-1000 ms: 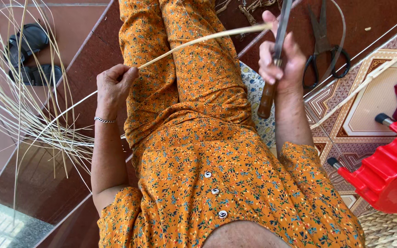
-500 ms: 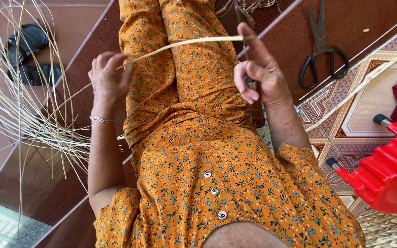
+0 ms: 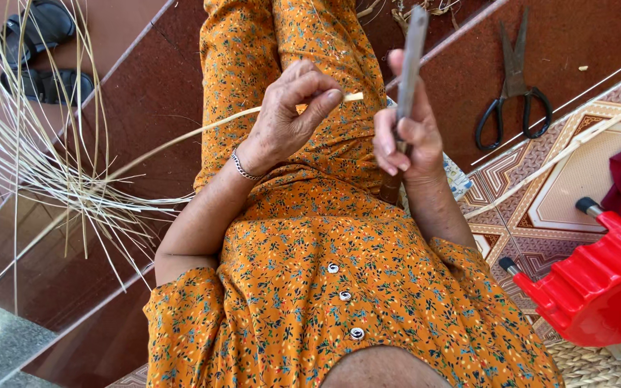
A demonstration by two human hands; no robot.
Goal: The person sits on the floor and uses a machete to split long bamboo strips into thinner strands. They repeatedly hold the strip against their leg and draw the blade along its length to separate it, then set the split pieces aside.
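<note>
Here the left hand [image 3: 285,126] is pinched shut, thumb & forefinger, on a thin pale cane strip [image 3: 181,138], w/ the strip's cut tip poking out at 3 o'clock of the fingertips, above the lap of the orange flowered dress [image 3: 325,287]. From the pinch the strip trails off toward 9 o'clock into a loose fan of pale cane splints [image 3: 44,165] lying on the dark red tiled floor [image 3: 145,93].

The right hand [image 3: 405,140] is clamped round a flat grey metal blade [image 3: 412,50] that stands near upright, point to 12 o'clock, just beside the strip tip but not touching it.

To do this well, I'd judge: keep the pinch close to the tip so the strip doesn't whip, set the edge to the end squarely, blade angled away from the thumb, steady even pull.

At 1–2 o'clock, black-handled scissors [image 3: 513,86] lie closed on the floor; dark sandals [image 3: 41,54] sit at 10 o'clock; a red plastic stool [image 3: 598,287] lies tipped at 4 o'clock.

Containers: none plainly in view. A bit of woven straw [image 3: 598,363] shows at 5 o'clock; can't tell if it's a basket or mat, or if it holds anything.
</note>
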